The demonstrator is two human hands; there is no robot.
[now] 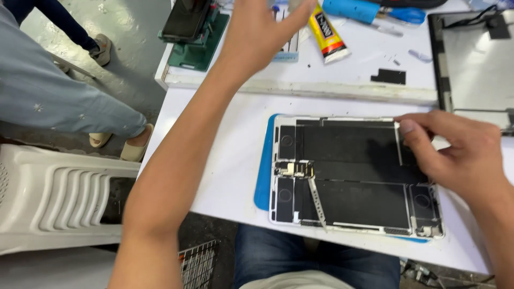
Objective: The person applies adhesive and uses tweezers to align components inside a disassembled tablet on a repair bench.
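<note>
An opened tablet body (342,176) lies on a blue mat (264,166) on the white table, its black inner parts and white frame showing. My right hand (460,155) rests on its right side, thumb and finger pinching a thin strip at the upper right edge. My left hand (257,32) reaches far forward over the raised white board, fingers apart, close to a yellow glue tube (327,33). Whether it touches anything I cannot tell.
A green holder with a dark phone (188,27) stands at the back left. A blue tool (369,9) and a second opened tablet shell (476,59) lie at the back right. A white plastic chair (59,192) and another person's legs are on the left.
</note>
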